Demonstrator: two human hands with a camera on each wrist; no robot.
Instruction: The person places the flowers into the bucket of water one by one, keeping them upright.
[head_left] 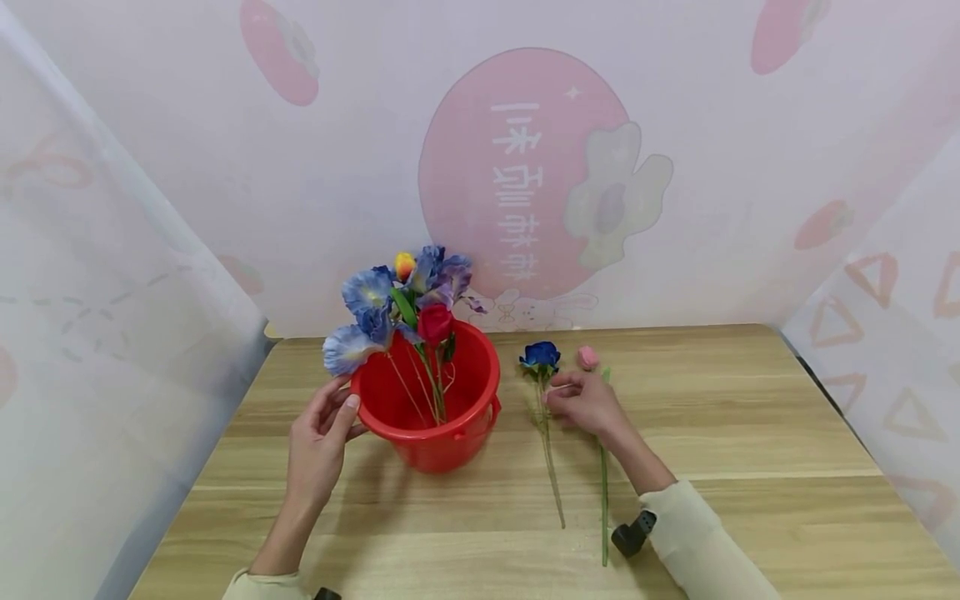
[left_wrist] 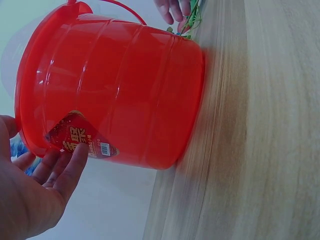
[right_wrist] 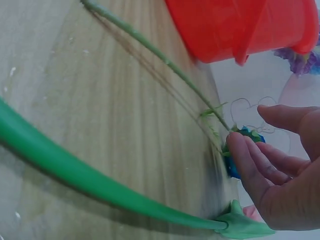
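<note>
A red bucket [head_left: 480, 385] stands on the table with several artificial flowers in it: blue irises [head_left: 369, 292], a red rose [head_left: 435, 325] and a yellow-orange bud [head_left: 404, 266]. My left hand [head_left: 318, 442] holds the bucket's left rim, thumb on the edge and fingers against the outer wall, as the left wrist view shows. Right of the bucket lie a blue rose [head_left: 540, 356] and a pink flower [head_left: 587, 358], stems toward me. My right hand [head_left: 588, 404] is at the blue rose's stem just below the bloom, thumb and fingers apart in the right wrist view.
The wooden table [head_left: 712, 400] ends at a pale printed backdrop [head_left: 337, 167]. A red handle [head_left: 491, 417] hangs on the bucket's right side. A label [left_wrist: 80, 135] is stuck to its outer wall. The pink flower's thick green stem [right_wrist: 100, 182] runs under the right wrist.
</note>
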